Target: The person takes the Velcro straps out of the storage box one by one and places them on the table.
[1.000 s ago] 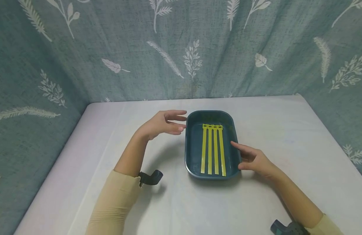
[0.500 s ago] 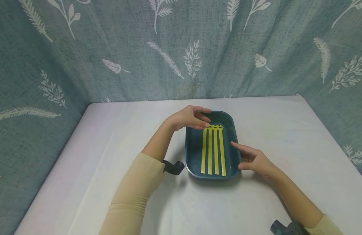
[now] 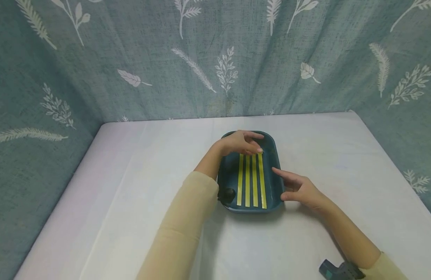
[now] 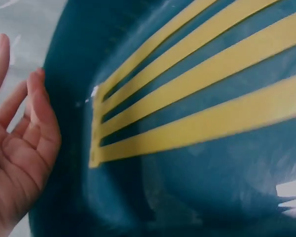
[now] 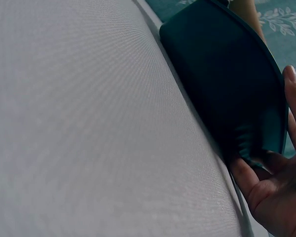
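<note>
Several flat yellow strips with slotted heads lie side by side lengthwise in a dark teal tray. My left hand hovers over the tray's far end with loosely bent fingers. Its thumb overlaps the rightmost strip's head in the head view, and it hides the other heads there. In the left wrist view the hand is beside the row of heads, nothing between its fingers. My right hand rests against the tray's right side, index finger reaching over the rim. The right wrist view has its lower fingers touching the outer wall.
The tray stands on a white-covered table. A green-blue curtain with white leaf prints rises behind it and on both sides. A dark wrist camera sits on my right wrist, and another on the left overlaps the tray.
My left hand has moved right, from beside the tray's left rim to above the strips' heads. The right hand, the tray and the strips have stayed in place.
</note>
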Available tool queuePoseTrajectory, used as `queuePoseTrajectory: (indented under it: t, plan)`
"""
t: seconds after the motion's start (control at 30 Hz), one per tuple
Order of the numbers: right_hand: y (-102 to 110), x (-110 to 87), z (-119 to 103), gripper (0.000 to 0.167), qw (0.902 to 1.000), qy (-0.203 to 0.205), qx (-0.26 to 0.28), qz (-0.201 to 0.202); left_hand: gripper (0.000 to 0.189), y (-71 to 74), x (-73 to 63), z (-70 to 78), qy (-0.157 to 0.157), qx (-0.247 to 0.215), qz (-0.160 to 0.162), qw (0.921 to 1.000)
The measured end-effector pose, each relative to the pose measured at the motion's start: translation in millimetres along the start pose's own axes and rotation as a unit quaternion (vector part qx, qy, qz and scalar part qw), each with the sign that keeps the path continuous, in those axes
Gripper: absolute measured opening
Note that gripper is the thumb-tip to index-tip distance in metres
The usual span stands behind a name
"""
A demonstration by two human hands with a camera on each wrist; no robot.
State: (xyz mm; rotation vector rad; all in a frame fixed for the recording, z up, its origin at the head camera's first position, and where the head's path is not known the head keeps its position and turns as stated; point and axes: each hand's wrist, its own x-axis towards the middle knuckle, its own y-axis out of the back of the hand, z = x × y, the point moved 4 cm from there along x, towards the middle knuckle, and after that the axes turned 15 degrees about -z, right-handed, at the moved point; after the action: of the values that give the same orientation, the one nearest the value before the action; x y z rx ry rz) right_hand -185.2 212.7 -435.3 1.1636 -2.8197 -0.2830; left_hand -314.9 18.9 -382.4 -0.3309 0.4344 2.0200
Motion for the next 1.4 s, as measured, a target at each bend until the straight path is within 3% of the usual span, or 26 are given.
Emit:
queuePoseTrajectory:
  t: [0.17,0.33,0.7,0.87,1.07,1.27,1.33,1.4]
  plan:
    - [0.1,0.5,1.6,0.07,1.0,-0.005,0.002,0.003,0.057,-5.7,9.8,-5.4,0.034,0.103,0.053,0.9927]
    - [-0.1,0.5,1.1,0.07,1.0,-0.005,-0.001,0.001,0.06,-12.9,17.5,-12.1,0.071,0.146,0.107,0.9809]
    - [-2.2,0.2,0.9,0.069,0.9995,-0.029,0.012,0.005,0.074,-22.5,25.9,-19.9,0.112,0.229,0.144,0.9563]
    - [-2.8,0.0,0.0,0.069,0.9997,-0.024,0.008,0.003,0.068,-21.5,27.6,-21.1,0.104,0.261,0.144,0.9489]
    - [-3.6,-0.6,-0.9,0.069,0.9995,-0.028,0.011,0.007,0.056,-22.6,30.9,-19.4,0.07,0.264,0.133,0.9527]
    - [-3.3,-0.8,-2.7,0.069,0.9996,-0.028,-0.002,0.011,0.046,-22.8,33.6,-15.5,0.05,0.296,0.146,0.9427]
    - [-2.9,-0.5,-2.4,0.069,0.9996,-0.026,-0.003,0.009,0.041,-21.7,34.0,-15.0,0.037,0.289,0.145,0.9456]
    - [-2.5,-0.4,-2.3,0.068,0.9997,-0.022,-0.001,0.008,0.037,-21.2,33.8,-14.6,0.016,0.263,0.137,0.955]
